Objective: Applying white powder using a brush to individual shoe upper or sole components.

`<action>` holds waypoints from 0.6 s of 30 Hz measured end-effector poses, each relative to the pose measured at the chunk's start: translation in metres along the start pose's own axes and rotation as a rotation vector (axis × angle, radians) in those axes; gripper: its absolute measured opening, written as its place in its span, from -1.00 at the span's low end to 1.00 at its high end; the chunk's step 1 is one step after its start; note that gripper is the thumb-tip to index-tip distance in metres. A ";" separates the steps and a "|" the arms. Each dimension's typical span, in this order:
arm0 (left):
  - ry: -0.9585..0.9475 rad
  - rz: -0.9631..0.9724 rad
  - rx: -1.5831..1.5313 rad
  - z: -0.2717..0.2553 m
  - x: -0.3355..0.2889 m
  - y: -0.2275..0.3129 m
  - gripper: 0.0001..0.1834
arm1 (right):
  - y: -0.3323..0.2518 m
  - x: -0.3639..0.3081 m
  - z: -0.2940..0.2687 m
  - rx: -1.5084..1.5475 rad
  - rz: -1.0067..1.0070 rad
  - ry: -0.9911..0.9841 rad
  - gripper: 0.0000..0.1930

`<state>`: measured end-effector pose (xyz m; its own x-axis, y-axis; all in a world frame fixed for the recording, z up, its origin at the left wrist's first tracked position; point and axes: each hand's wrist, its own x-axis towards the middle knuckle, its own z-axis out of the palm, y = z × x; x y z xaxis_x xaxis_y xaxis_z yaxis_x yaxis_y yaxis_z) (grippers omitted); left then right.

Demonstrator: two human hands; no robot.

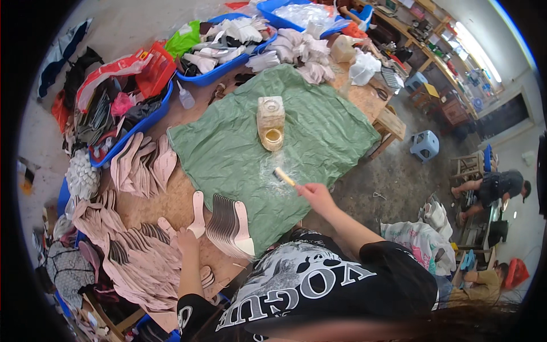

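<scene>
My right hand (316,197) is closed round the pale handle of a brush (287,178), its dark bristles over a whitish, smeared patch on the green sheet (333,134). Just beyond the brush, a cut-open plastic jug (270,117) lies with its round, yellowish mouth towards me. At the left, my left hand (186,238) is closed at the lower end of a single pale pink insole (198,212); its fingertips are partly hidden. To the right of that insole, a fanned stack of insoles (231,227) with dark undersides rests on the sheet's near edge.
Many pink insoles (139,256) overlap on the wooden table at the near left, with another bundle (143,165) beyond. Blue tubs (219,75) of material line the far side. A squeeze bottle (186,98) stands near them. A blue stool (425,145) and two people are at the right.
</scene>
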<state>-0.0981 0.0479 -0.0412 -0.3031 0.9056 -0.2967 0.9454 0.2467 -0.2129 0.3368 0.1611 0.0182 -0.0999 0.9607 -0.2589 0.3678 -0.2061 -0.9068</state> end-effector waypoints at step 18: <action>0.160 -0.332 -1.364 -0.079 -0.047 0.009 -0.72 | -0.054 0.237 0.009 -1.099 0.072 -0.177 -0.71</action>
<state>-0.0656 0.0349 0.0438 -0.6020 0.7462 -0.2844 0.2332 0.5048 0.8311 0.2852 0.3984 0.0035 -0.1436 0.8950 -0.4223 0.9873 0.1004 -0.1229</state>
